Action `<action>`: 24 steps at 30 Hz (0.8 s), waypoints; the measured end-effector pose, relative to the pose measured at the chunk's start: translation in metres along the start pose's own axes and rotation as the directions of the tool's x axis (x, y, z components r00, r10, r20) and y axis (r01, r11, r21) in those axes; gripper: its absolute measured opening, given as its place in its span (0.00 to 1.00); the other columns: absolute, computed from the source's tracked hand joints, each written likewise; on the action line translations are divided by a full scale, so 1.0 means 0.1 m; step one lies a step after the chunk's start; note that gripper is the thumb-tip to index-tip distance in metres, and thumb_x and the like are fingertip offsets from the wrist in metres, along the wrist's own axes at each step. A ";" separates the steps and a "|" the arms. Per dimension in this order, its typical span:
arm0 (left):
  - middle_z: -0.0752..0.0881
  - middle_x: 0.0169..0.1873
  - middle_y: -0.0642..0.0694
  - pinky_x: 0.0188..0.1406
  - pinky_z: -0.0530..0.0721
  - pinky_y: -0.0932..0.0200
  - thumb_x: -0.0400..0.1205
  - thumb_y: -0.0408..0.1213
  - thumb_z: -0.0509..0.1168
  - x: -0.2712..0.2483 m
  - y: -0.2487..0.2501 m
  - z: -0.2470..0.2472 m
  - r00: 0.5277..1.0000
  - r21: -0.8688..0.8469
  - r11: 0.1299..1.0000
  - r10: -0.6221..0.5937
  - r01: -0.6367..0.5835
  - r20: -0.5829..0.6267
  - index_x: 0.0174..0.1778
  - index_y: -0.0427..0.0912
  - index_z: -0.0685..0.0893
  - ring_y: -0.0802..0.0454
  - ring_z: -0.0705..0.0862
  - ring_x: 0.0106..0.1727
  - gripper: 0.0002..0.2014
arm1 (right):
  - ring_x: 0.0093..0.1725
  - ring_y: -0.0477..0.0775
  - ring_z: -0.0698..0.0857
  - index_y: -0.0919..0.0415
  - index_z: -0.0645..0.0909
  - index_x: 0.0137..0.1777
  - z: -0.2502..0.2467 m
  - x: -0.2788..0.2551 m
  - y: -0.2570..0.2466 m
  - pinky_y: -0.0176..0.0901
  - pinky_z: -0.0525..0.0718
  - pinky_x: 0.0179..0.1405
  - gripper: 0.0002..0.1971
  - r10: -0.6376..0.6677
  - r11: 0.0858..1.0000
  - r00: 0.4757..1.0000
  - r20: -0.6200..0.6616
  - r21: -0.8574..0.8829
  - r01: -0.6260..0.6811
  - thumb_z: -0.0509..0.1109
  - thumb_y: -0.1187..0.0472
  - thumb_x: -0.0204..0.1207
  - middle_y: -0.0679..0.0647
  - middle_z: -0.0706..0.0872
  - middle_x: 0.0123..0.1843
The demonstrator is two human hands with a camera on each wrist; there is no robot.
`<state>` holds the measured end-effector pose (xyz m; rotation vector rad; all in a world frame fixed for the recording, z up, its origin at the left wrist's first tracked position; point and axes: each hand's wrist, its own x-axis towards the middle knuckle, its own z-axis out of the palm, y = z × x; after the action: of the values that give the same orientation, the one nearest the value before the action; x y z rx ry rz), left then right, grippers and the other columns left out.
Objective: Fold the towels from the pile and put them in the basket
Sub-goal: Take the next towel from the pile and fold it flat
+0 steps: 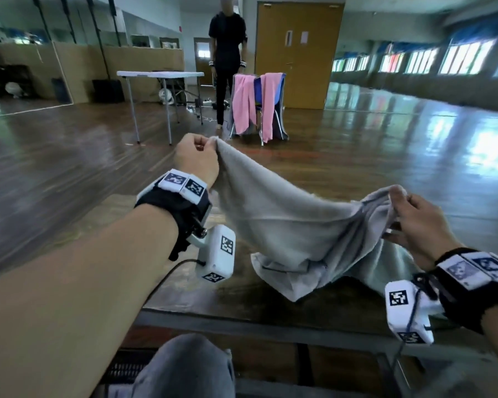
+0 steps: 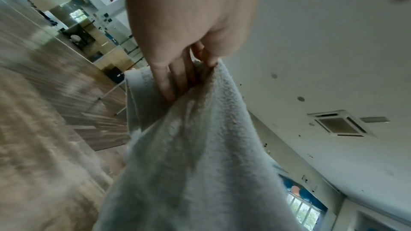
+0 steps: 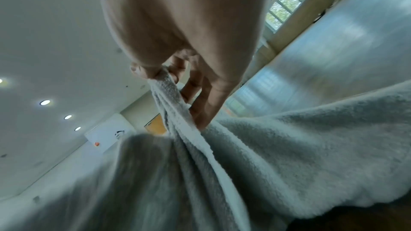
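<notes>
A grey towel [image 1: 288,225] hangs stretched between the two hands above the dark wooden table [image 1: 184,294]. Its upper edge runs from the left hand [image 1: 194,159], which is raised and farther away, down and to the right to the right hand [image 1: 414,222], which sits lower and nearer. So the long axis of the towel lies left to right across the scene, tilted down toward the right. Below that edge the cloth sags in a broad sheet, and its lower part rests crumpled on the table between the two wrists, nearer to the right hand.

The left grip is closed on one corner of the towel. In the left wrist view the fingers [image 2: 164,83] lie pressed along the cloth, with the corner folded up around them and the thumb side closing on it from the right. The cloth falls away from this grip toward the camera.

The right grip is also closed on the towel. The right wrist view shows the thumb [image 3: 142,73] and curled fingers pinching a bunched, pleated gather of the edge, from which ridges of cloth fan down and out. In the head view the gathered part sticks up just above the right thumb.

Far across the shiny wooden floor [image 1: 69,133] stands a chair [image 1: 266,110] draped with two pink towels [image 1: 243,101]. A person in black [image 1: 227,58] stands just behind it, and a white folding table [image 1: 158,74] stands to its left.
</notes>
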<state>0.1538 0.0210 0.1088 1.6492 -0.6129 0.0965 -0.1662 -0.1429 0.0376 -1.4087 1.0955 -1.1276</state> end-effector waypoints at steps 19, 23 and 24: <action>0.87 0.63 0.42 0.55 0.78 0.60 0.83 0.39 0.70 -0.31 0.19 0.19 0.777 0.498 0.822 -0.114 -0.277 0.620 0.61 0.40 0.89 0.47 0.85 0.58 0.13 | 0.39 0.47 0.92 0.52 0.79 0.43 -0.17 -0.23 -0.26 0.38 0.88 0.34 0.12 -0.223 0.975 0.966 0.127 0.009 0.224 0.64 0.51 0.87 0.45 0.89 0.38; 0.87 0.50 0.53 0.43 0.85 0.58 0.81 0.49 0.71 -0.87 0.06 0.62 0.448 0.348 0.888 -0.189 -0.302 0.874 0.65 0.47 0.84 0.52 0.85 0.47 0.18 | 0.44 0.54 0.93 0.53 0.81 0.46 -0.04 -0.37 -0.21 0.43 0.90 0.40 0.11 -0.251 0.968 0.940 0.230 0.069 0.241 0.64 0.50 0.87 0.50 0.91 0.44; 0.86 0.50 0.55 0.48 0.86 0.56 0.80 0.53 0.71 -0.99 0.01 0.74 0.373 0.329 0.875 -0.190 -0.354 0.908 0.67 0.49 0.82 0.51 0.86 0.52 0.21 | 0.46 0.54 0.93 0.53 0.82 0.48 -0.02 -0.40 -0.20 0.44 0.90 0.42 0.11 -0.259 0.965 0.935 0.244 0.103 0.241 0.63 0.50 0.87 0.51 0.91 0.46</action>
<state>0.0485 -0.0158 0.0559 2.0863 -1.6833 -0.7662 -0.1730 -0.1021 0.0535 -1.6179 0.6999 -1.1125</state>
